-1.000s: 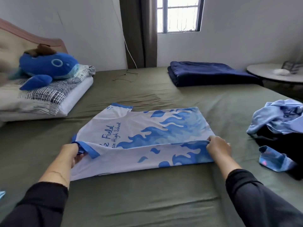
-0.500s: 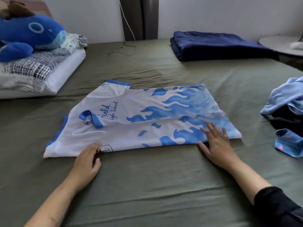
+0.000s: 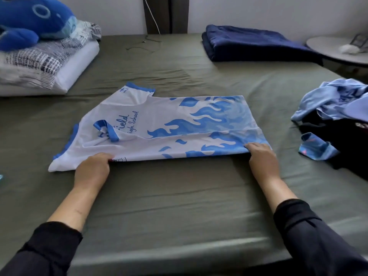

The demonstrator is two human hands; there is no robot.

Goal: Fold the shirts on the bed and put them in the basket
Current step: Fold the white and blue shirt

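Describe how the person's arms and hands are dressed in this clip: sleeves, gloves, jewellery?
Both arms wear dark, near-black long sleeves, the left sleeve and the right sleeve pushed up so the forearms are bare. The left hand and right hand are bare: no gloves, and no rings or watch visible.

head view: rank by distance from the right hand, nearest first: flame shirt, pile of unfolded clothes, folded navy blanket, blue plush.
From the right hand:
1. flame shirt, gripped at its near right corner.
2. pile of unfolded clothes, to the right.
3. folded navy blanket, at the far side of the bed.
4. blue plush, far left, on the pillows.
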